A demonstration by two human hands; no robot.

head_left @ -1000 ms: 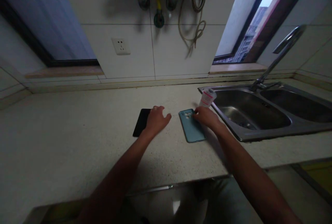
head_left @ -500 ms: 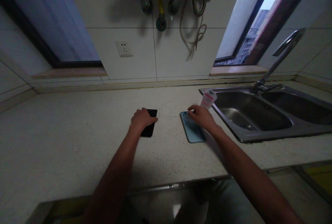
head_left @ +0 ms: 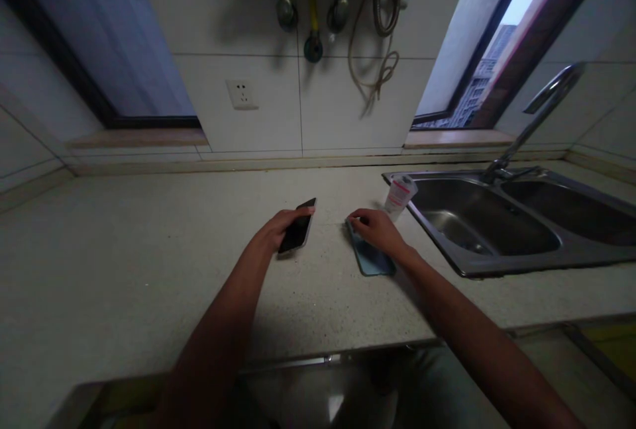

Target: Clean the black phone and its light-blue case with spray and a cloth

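A black smartphone (head_left: 297,232) with a pale edge is tilted up off the counter, and my left hand (head_left: 279,227) is wrapped round its left side, thumb along the upper edge. To the right, a blue-green phone case (head_left: 373,261) lies on the counter. My right hand (head_left: 373,227) covers its upper part, with fingertips pinched at the top left edge. Just behind that hand stands a clear plastic cup (head_left: 399,194) with red print, leaning close to the sink; its lower part is partly hidden.
A double steel sink (head_left: 460,263) with a curved tap (head_left: 539,114) is set into the countertop (head_left: 149,237) on the right. On the tiled wall ahead are a socket (head_left: 242,95), hoses and a tied cord (head_left: 382,75). The counter's front edge runs below my forearms.
My left hand has lifted and tilted the smartphone, shifting it slightly right. My right hand's fingers have moved to the top left edge of the phone case and closed there.
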